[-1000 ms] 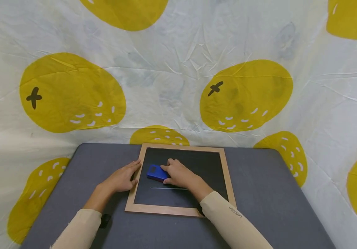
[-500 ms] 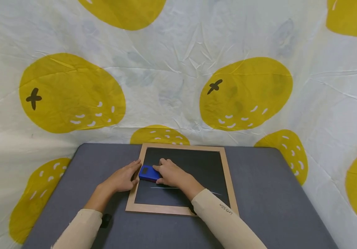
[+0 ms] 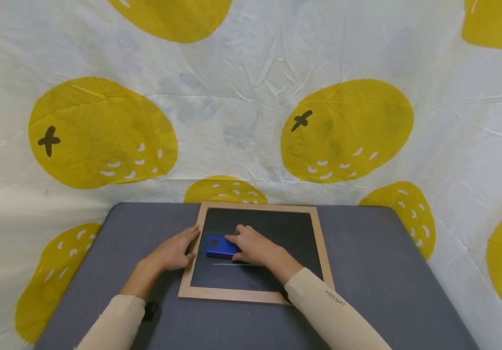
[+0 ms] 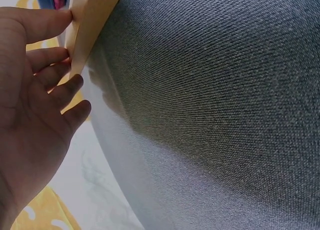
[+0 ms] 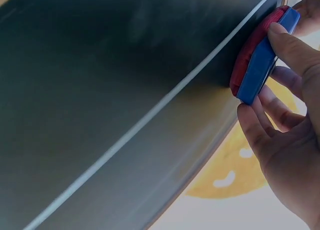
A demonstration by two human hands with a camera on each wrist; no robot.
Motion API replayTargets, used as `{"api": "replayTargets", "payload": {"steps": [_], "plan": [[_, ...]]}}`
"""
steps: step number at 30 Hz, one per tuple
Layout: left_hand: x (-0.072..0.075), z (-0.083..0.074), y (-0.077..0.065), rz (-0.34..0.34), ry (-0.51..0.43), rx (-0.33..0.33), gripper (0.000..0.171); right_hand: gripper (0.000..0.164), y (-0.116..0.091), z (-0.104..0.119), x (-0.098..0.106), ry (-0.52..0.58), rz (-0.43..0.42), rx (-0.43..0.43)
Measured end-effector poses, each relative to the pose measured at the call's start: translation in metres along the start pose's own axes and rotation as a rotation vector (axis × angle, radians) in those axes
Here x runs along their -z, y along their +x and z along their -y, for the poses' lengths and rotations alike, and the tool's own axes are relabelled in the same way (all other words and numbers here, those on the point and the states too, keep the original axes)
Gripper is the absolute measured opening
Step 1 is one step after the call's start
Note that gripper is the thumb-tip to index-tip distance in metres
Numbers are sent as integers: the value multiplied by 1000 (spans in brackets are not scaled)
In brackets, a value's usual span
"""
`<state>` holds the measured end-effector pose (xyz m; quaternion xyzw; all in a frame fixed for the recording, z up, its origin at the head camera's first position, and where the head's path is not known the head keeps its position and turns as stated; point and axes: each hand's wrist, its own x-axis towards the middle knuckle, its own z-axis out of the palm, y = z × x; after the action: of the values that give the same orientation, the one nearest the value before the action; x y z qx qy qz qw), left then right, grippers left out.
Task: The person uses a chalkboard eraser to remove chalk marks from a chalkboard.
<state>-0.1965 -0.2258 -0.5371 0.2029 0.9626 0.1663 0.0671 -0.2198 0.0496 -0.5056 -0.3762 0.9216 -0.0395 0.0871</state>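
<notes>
Eraser (image 3: 221,247), just one, sits on the single chalkboard (image 3: 287,228), toward nine o'clock from its middle; I see the right hand (image 3: 255,248) clamped on it. One chalk line (image 3: 237,264) shows near six o'clock. The left hand (image 3: 171,250), fingers extended, touches the wooden frame (image 3: 233,293) at nine. Board room opens toward one o'clock.

Grey woven-topped table (image 3: 377,262), framed blackboard (image 3: 251,278) on it, far edge

Blue eraser (image 3: 220,247), red underside, on L half of wood-framed blk chalkboard (image 3: 272,221), just beyond wht chalk line (image 5: 154,111).
</notes>
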Motion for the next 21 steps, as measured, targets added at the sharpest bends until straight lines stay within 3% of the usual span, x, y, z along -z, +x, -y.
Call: {"api": "replayTargets", "payload": {"steps": [11, 21], "plan": [[0, -4, 0, 13, -4, 12, 71, 65, -36, -35, -1, 52, -10, -50], [-1, -3, 1, 12, -3, 14, 70, 66, -81, -73, -5, 104, -52, -113]]}}
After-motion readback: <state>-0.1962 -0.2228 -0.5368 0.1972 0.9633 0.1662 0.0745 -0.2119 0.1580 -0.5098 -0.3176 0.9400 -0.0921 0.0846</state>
